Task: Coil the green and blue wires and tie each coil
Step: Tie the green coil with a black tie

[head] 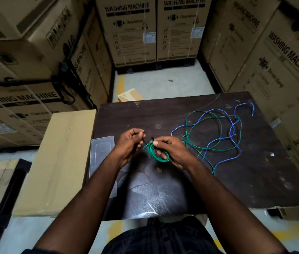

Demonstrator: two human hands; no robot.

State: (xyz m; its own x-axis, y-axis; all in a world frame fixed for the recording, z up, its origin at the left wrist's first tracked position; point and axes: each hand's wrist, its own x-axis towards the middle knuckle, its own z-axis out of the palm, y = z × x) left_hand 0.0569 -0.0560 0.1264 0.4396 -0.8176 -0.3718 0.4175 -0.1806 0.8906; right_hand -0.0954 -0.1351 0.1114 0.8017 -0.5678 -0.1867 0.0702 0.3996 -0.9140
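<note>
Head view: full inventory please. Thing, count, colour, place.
table: 1, dark brown, centre
green coil: 1, green, above the table's near-centre, held
black tie: 1, black, thin, between the hands at the coil
loose green wire: 1, green, sprawled on the table's right, tangled with the blue; link to the coil hidden
blue wire: 1, blue, loose on the table's right
plastic lid: 1, clear, table's left edge
plain box: 1, tan, left of the table
washing machine cartons: several, brown, stacked around
cardboard scrap: 1, tan, floor beyond the table
left hand: fingers pinch the tie
right hand: fingers hold the coil
</note>
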